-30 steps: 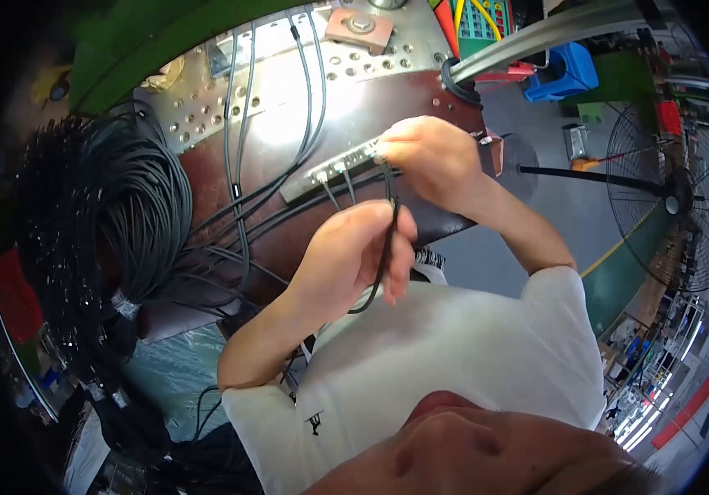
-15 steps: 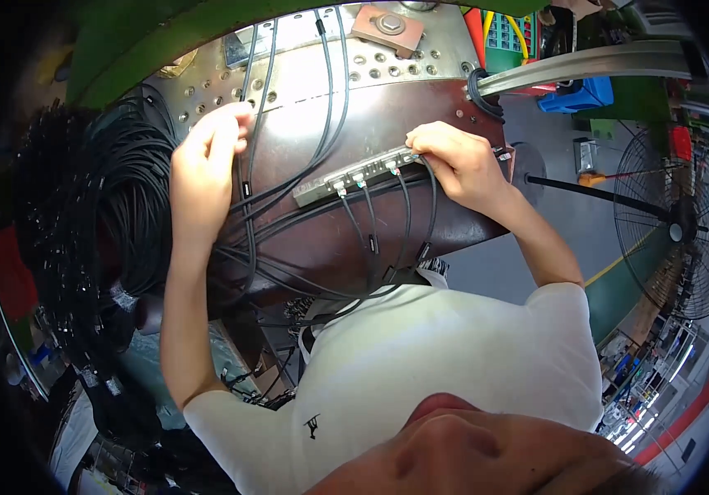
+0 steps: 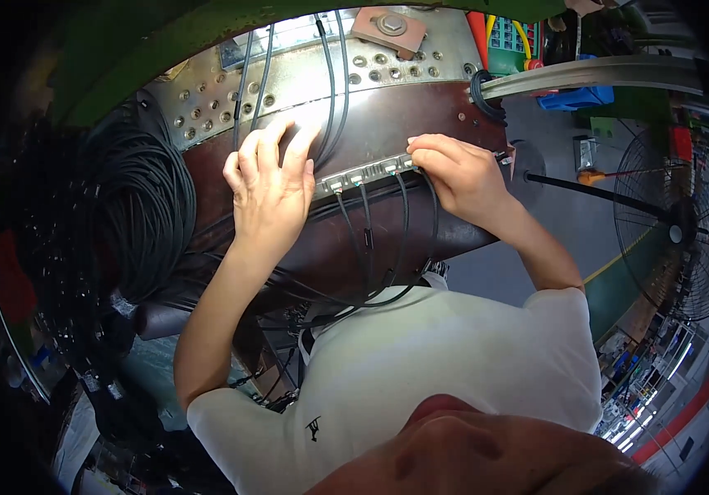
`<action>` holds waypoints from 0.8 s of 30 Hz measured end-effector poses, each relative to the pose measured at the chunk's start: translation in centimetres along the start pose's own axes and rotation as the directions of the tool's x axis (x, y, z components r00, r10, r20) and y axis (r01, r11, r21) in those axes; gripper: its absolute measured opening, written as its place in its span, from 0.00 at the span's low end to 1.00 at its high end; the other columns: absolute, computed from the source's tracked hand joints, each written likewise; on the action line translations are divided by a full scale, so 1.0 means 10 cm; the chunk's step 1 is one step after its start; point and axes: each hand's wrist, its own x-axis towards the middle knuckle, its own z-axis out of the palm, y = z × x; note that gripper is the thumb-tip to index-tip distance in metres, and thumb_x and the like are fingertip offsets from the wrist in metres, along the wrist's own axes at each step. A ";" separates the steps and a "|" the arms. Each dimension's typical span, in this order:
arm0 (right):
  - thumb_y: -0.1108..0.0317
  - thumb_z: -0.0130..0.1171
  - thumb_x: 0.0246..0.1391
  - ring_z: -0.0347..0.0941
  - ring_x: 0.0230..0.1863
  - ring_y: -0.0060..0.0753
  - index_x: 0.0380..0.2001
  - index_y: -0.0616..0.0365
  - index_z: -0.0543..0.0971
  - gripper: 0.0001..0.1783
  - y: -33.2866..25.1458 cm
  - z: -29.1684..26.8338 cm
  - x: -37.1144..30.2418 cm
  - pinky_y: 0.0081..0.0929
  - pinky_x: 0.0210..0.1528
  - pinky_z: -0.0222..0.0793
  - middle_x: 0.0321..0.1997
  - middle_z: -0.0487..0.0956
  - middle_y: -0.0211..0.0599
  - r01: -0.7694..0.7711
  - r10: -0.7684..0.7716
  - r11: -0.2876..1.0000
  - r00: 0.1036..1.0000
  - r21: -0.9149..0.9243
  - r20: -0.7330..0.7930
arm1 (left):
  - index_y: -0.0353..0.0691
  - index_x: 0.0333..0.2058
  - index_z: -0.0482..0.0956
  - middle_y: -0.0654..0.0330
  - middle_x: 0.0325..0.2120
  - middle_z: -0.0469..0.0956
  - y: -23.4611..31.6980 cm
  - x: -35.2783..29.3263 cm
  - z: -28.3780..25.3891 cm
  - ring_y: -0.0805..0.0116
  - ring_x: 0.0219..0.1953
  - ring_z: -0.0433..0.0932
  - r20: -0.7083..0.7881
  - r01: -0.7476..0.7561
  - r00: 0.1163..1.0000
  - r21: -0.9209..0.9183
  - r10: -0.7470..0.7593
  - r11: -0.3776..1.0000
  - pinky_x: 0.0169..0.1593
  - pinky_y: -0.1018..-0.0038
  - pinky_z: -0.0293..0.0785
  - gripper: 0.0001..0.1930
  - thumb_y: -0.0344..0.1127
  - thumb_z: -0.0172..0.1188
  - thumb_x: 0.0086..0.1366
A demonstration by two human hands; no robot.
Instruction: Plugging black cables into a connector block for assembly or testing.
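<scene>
A long, narrow dark block [image 3: 375,173] lies across the brown work surface. Small white connectors [image 3: 357,180] sit in a row along it, and black cables [image 3: 406,216] hang from them toward me. My right hand [image 3: 463,172] is closed at the block's right end, its fingertips pinching there; what lies under them is partly hidden. My left hand [image 3: 274,186] is over the block's left end with fingers spread and bent, covering that end. Beside its fingertips, two black cables [image 3: 327,99] run down from the perforated metal plate. Whether it touches them I cannot tell.
A thick bundle of black cables [image 3: 152,198] hangs at the left. The perforated metal plate [image 3: 396,73] bears a bolted clamp [image 3: 389,29]. A metal rail [image 3: 586,70] crosses at upper right. Beyond stand a caged fan [image 3: 676,231] and a blue object [image 3: 576,97].
My left hand has moved right and slightly toward me, its fingers opening out over the block's left end. My right hand has stayed nearly in place. The left cables have shifted.
</scene>
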 end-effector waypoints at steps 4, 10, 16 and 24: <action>0.80 0.57 0.43 0.75 0.42 0.44 0.32 0.61 0.74 0.09 -0.05 0.01 0.01 0.32 0.41 0.74 0.41 0.77 0.41 0.012 -0.012 0.993 1.000 -0.118 0.001 | 0.46 0.54 0.67 0.57 0.54 0.63 -0.03 0.06 -0.06 0.57 0.57 0.58 -0.005 0.037 0.999 -0.063 -0.037 0.997 0.59 0.58 0.50 0.21 0.35 0.54 0.61; 0.70 0.56 0.51 0.76 0.41 0.31 0.38 0.61 0.77 0.11 0.43 -0.23 0.88 0.25 0.43 0.70 0.40 0.79 0.38 0.181 -0.167 0.982 0.963 0.047 -0.213 | 0.31 0.49 0.71 0.49 0.44 0.76 -0.75 0.96 -0.03 0.56 0.42 0.77 0.297 0.337 0.888 -0.940 -0.351 0.057 0.51 0.69 0.71 0.19 0.41 0.48 0.68; 0.59 0.49 0.57 0.73 0.39 0.42 0.38 0.57 0.78 0.15 0.73 -0.07 1.61 0.36 0.43 0.68 0.37 0.78 0.45 -0.218 0.212 0.975 0.970 -0.036 -0.118 | 0.30 0.48 0.68 0.60 0.30 0.73 -0.07 1.29 0.25 0.71 0.29 0.71 0.483 0.375 0.874 -0.734 -0.048 -0.566 0.34 0.76 0.71 0.20 0.43 0.46 0.69; 0.58 0.51 0.55 0.74 0.36 0.43 0.37 0.57 0.79 0.15 0.34 0.08 1.58 0.38 0.41 0.69 0.35 0.79 0.45 -0.489 0.447 0.861 0.858 0.140 0.252 | 0.36 0.37 0.69 0.67 0.20 0.64 0.01 0.57 -0.37 0.79 0.20 0.60 0.690 0.491 0.719 -0.590 -0.085 -0.640 0.26 0.80 0.61 0.14 0.43 0.44 0.70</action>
